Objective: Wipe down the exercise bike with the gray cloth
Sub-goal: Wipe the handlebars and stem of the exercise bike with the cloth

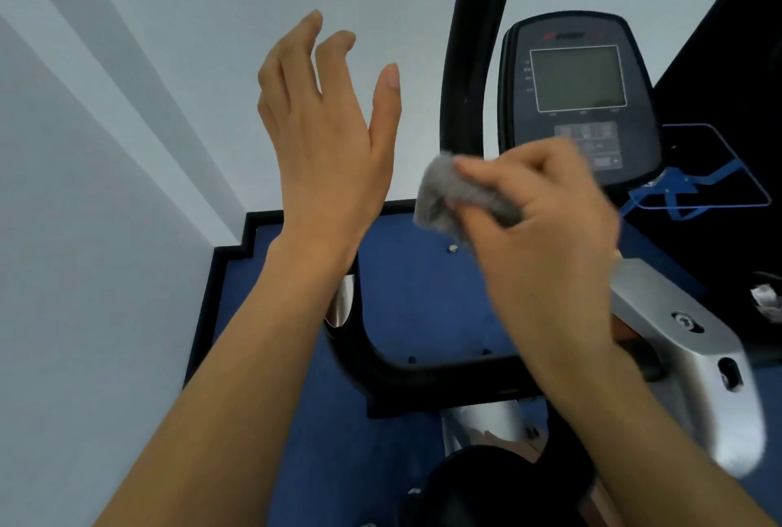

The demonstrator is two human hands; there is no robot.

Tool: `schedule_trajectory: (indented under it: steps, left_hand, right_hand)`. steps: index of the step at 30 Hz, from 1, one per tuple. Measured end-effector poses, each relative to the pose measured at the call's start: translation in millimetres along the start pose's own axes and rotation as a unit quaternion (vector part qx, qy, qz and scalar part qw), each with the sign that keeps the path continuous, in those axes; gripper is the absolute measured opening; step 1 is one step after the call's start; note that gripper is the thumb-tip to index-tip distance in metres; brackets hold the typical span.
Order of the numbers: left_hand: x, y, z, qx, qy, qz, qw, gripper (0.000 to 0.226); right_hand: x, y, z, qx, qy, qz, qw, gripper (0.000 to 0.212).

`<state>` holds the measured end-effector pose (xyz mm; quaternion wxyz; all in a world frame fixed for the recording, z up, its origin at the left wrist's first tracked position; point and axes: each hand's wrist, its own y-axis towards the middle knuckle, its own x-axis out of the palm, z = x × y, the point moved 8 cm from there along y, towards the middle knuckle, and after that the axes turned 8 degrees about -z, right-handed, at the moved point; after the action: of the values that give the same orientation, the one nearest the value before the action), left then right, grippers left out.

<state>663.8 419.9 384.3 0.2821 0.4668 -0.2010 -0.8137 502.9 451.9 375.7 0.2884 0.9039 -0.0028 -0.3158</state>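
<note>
Right hand (546, 226) has the gray cloth (440, 196) bunched up, fingers and thumb curled around it, with a wad of it sticking out past the fingertips. The cloth sits right at the lower left of the exercise bike (677, 336) console (579, 99), just beside the black handlebar post (465, 82). It's blurry there, so I can't tell if it's actually touching either one.

Left hand (326, 133) is up in the air, well apart from the bike, fingers loose and spread, holding nothing. The white wall (127, 145) is behind it.

To the right of the console there's a clear tray (757, 188) with a blue edge (some kind of holder, maybe). Something blue and strap-like (715, 179) shows in or through it, I can't tell which. A blue mat (423, 293) lies under the bike.
</note>
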Motion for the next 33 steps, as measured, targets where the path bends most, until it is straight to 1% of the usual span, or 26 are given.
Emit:
schedule_trajectory:
  steps: [2,4,5,7,9,10,11,12,13,14,16,18,20,22,23,25,26,28,29,31,33]
  left_hand:
    - [0,0,-1,-0.003,-0.002,0.001,1.000,0.049]
    - [0,0,-2,-0.009,-0.004,-0.002,1.000,0.050]
    - [0,-1,-2,-0.012,-0.004,-0.002,1.000,0.050]
    - [0,-1,-4,-0.018,-0.007,0.000,1.000,0.051]
    - [-2,-1,-5,-0.026,-0.011,0.006,1.000,0.051]
    - [-3,-2,-6,-0.028,-0.011,0.008,1.000,0.051]
    - [-4,-3,-6,-0.027,-0.009,0.008,1.000,0.051]
    - [-4,-4,-5,-0.025,-0.007,0.006,1.000,0.050]
    - [-3,-5,-4,-0.021,-0.005,0.003,1.000,0.050]
    - [-3,-5,-4,-0.019,-0.003,-0.001,1.000,0.049]
    - [-3,-6,-2,-0.018,0.002,-0.008,1.000,0.049]
    - [-3,-5,-1,-0.020,0.001,-0.013,1.000,0.050]
    - [-5,-1,0,-0.021,0.002,-0.011,1.000,0.051]
    - [-5,5,1,-0.018,0.008,-0.011,1.000,0.052]
    - [-4,9,1,-0.018,0.011,-0.012,1.000,0.053]
    - [-2,13,0,-0.020,0.016,-0.014,1.000,0.052]
    - [0,13,-1,-0.019,0.021,-0.012,1.000,0.051]
    - [1,12,0,-0.011,0.039,-0.003,0.999,0.049]
    - [2,12,1,-0.006,0.044,0.002,0.999,0.048]
    - [1,12,1,0.000,0.044,0.009,0.999,0.047]
    - [1,12,1,0.002,0.036,0.004,0.999,0.047]
  right_hand:
    - [17,-2,-11,-0.070,-0.127,-0.023,0.989,0.016]
    - [28,3,-18,-0.132,-0.224,-0.011,0.966,0.017]
    - [32,7,-22,-0.151,-0.253,-0.004,0.956,0.020]
    - [38,14,-26,-0.152,-0.281,-0.002,0.948,0.023]
    - [40,17,-26,-0.130,-0.271,-0.001,0.954,0.021]
    - [38,18,-24,-0.110,-0.245,-0.001,0.963,0.018]
    - [31,22,-18,-0.075,-0.196,0.007,0.978,0.015]
    - [19,29,-8,-0.022,-0.126,0.027,0.991,0.012]
    - [5,35,4,0.033,-0.053,0.058,0.996,0.011]
    - [-10,40,15,0.071,0.004,0.091,0.993,0.010]
    - [-34,46,28,0.090,0.060,0.135,0.985,0.011]
    - [-39,47,29,0.079,0.086,0.113,0.987,0.017]
    - [-25,45,27,0.078,0.091,0.050,0.992,0.023]
    - [-5,40,28,0.102,0.083,-0.014,0.991,0.028]
    - [1,36,28,0.108,0.072,-0.028,0.991,0.032]
    - [5,24,22,0.089,0.026,-0.022,0.995,0.037]
    - [5,19,16,0.067,-0.002,-0.013,0.998,0.036]
    - [7,21,6,0.023,-0.043,0.003,0.999,0.028]
    - [9,28,5,0.015,-0.048,0.009,0.999,0.024]
    - [12,47,7,0.032,-0.022,0.017,0.999,0.019]
    - [15,56,7,0.037,-0.032,0.014,0.999,0.017]
